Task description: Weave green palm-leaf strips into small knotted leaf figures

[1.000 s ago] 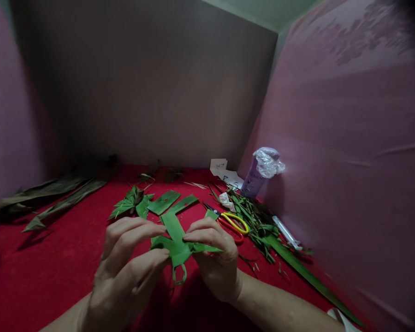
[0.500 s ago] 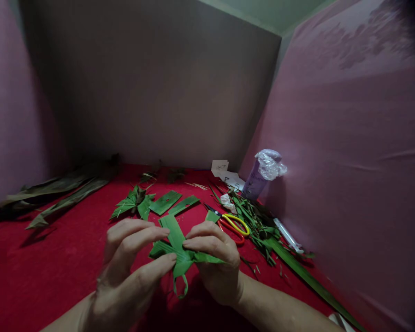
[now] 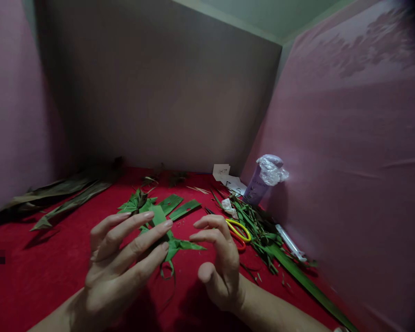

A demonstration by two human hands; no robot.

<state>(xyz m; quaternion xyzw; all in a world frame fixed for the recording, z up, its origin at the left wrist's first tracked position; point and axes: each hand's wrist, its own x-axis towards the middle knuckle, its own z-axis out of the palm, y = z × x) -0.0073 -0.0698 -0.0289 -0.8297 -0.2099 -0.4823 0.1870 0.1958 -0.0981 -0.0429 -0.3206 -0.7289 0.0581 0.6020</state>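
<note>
A folded green leaf piece [image 3: 174, 245] with a broad upright strip, a pointed side tip and a thin loop below hangs in front of me. My left hand [image 3: 122, 263] grips it between thumb and fingers, which cover its left part. Just to the right of the pointed tip is my right hand [image 3: 223, 267], apart from the leaf, its fingers curved and spread with nothing in them. Behind the right fingers lie scissors [image 3: 241, 229] with yellow and red handles, their blades partly hidden.
Flat leaf pieces [image 3: 186, 209] and a leaf bundle [image 3: 133, 203] lie behind on the red cloth [image 3: 72, 258]. Leaf scraps [image 3: 254, 221] heap up at right, near a purple container [image 3: 259, 186] topped with clear plastic. Dry leaves [image 3: 72, 200] are at left.
My right hand has let go of the folded leaf piece and opened its fingers. My left hand, still holding the piece, has shifted it slightly left.
</note>
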